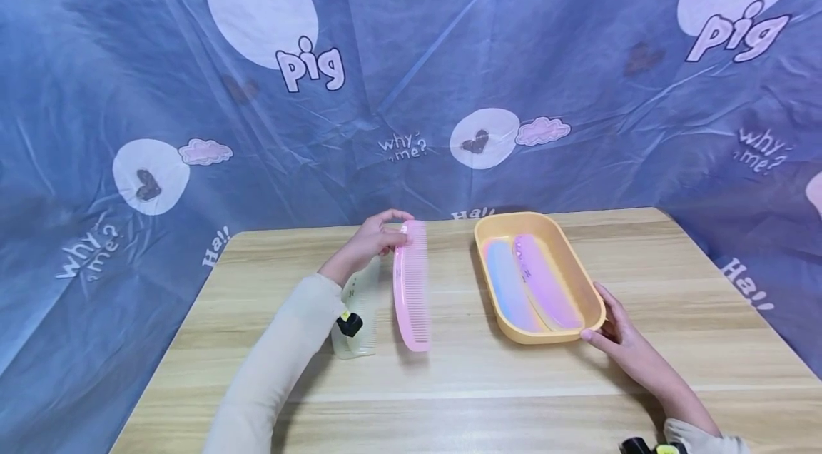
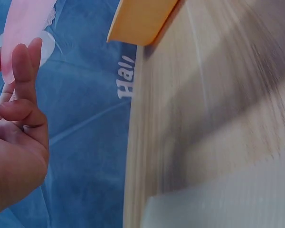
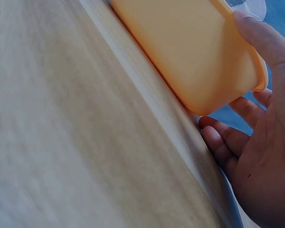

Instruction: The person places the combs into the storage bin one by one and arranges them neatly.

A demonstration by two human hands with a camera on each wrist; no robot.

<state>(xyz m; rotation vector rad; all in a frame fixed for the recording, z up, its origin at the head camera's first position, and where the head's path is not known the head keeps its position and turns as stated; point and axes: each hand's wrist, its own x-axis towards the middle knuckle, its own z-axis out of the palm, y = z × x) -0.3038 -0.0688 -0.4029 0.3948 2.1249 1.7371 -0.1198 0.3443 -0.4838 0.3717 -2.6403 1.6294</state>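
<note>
My left hand (image 1: 379, 236) pinches a pink comb (image 1: 411, 290) by its far end. The comb stands out toward the front of the table, teeth facing right. Beneath the left forearm lies a pale, translucent comb (image 1: 364, 315), partly hidden by the sleeve and wrist strap. My right hand (image 1: 619, 333) grips the near right corner of an orange tray (image 1: 581, 275). In the right wrist view its thumb lies over the rim, fingers against the outer wall. Inside the tray lie a long purple piece (image 1: 546, 279) with dark print and a pastel blue piece (image 1: 504, 283), side by side.
The wood-grain table (image 1: 462, 404) ends at the back against a blue printed cloth (image 1: 411, 83). The tray stands to the right of the pink comb, with bare tabletop between them.
</note>
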